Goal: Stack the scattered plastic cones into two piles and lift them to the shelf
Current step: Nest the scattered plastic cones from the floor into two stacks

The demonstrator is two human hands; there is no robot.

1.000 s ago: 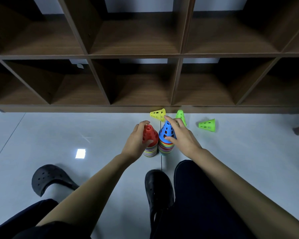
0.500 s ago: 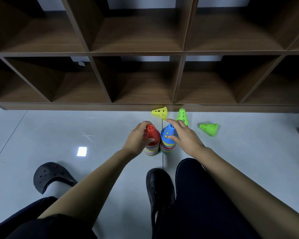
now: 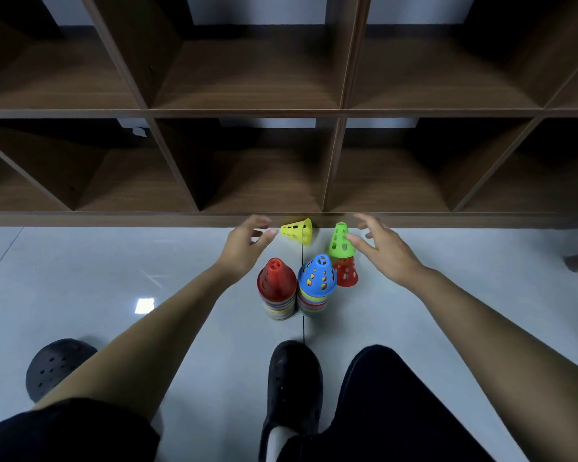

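Both hands have left the piles and reached toward the shelf's [image 3: 147, 220] bottom edge. The left hand [image 3: 247, 241], grip spread, hovers just beside a toppled yellow cone [image 3: 297, 231]; the right hand [image 3: 384, 248], equally splayed, nears a green cone [image 3: 341, 241] (perched on a red cone [image 3: 346, 276]). The red-topped pile [image 3: 276, 288] and blue-topped pile [image 3: 317, 285] stand together on the floor [image 3: 97, 278], ahead of a black shoe [image 3: 294, 378].

Dim light; ceiling glare on floor [image 3: 145, 305]; edges bowed; hands slightly blurred.
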